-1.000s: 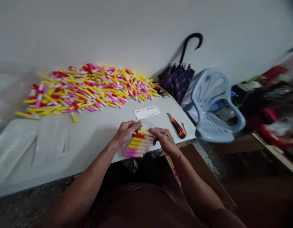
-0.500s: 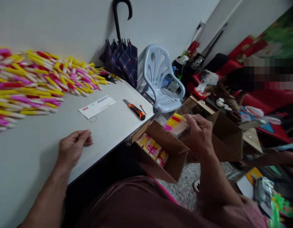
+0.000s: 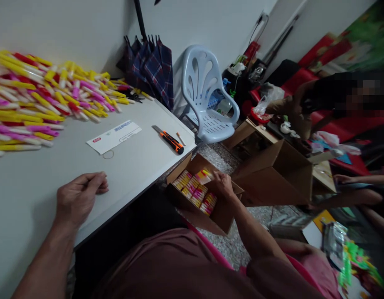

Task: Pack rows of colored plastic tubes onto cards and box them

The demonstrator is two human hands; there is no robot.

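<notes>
On the near part of the table rests my left hand [image 3: 81, 193], its fingers curled and thumb pressed against them; anything inside is hidden. My right hand [image 3: 223, 182] reaches into an open cardboard box [image 3: 231, 214] beside the table. It grips a pack of pens [image 3: 203, 176] with yellow, red and white parts by one side, just above the box's contents. Beneath it, bundled pens [image 3: 192, 190] in yellow, pink, red and white stand packed in rows. A white printed slip [image 3: 114, 137] lies beyond my left hand, with a thin rubber band [image 3: 108, 155] near it.
Loose pens [image 3: 45, 95] are heaped at the table's far left. An orange-and-black utility knife [image 3: 170, 140] lies near the right edge. Beyond stand a folded umbrella [image 3: 151, 70] and a blue plastic chair [image 3: 207, 95]. A second cardboard box [image 3: 267, 178] stands right, with a person seated behind it.
My right hand has lowered the pack of pens from above the cardboard box's far side down into it. My left hand stays curled on the table. The view has shifted slightly.
</notes>
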